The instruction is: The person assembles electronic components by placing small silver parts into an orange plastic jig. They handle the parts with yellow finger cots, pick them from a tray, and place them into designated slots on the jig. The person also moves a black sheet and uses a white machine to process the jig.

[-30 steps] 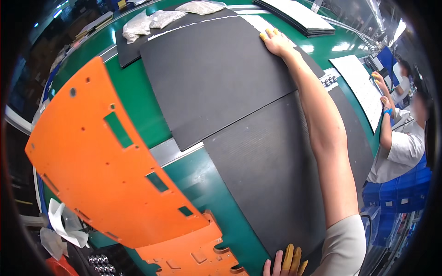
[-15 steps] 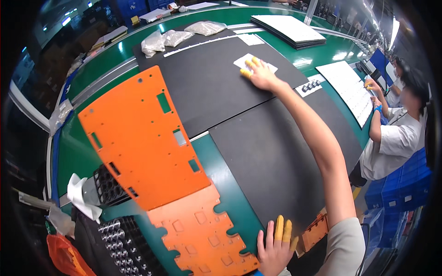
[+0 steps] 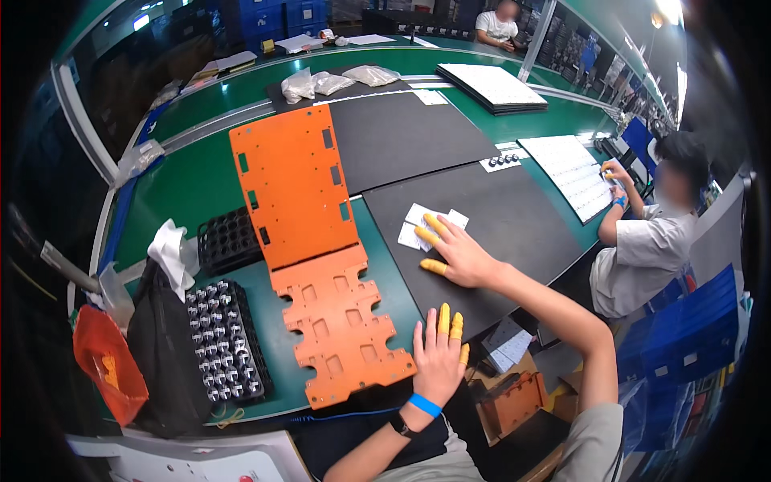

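Note:
My right hand, with yellow finger covers, lies with spread fingers on some small white paper sheets. The sheets rest partly overlapped on the near black board, and my fingers hide part of them. Lower down, my left hand is open, its fingers stretched out at the board's near edge; it also wears yellow finger covers and there is a blue band at the wrist. Left of this hand lies an orange plate with notched edges. A larger flat orange panel with slots adjoins its far end.
Left are a black tray of shiny round parts and a black cell tray. Plastic bags lie on the far black board. At right, a co-worker handles a white sheet. An orange piece sits in a box below.
My right hand has come back from the far board to the near one, with white paper under its fingers. My left hand stays open near the front edge. The view has shifted.

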